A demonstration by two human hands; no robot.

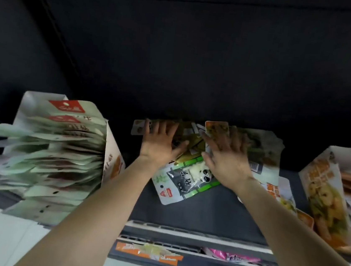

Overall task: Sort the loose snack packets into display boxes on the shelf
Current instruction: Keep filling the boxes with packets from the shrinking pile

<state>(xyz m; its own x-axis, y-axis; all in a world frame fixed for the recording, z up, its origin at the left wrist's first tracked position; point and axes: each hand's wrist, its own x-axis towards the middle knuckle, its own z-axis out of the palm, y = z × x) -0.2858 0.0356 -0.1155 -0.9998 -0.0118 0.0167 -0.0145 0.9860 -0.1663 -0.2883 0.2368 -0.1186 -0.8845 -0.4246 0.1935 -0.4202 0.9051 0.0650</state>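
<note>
There was a single view, from a wide-angle camera worn on the person's head. It faced forward into a dark shelf [194,205] bay and tilted slightly down, so the shelf's front rail lay low in the picture and a lower shelf edge showed beneath it. The camera sat close: both forearms ran up from the bottom corners to the left hand [158,144] and right hand [226,158] at mid-frame. Straight edges bowed toward the borders. No second view shared the scene.
</note>
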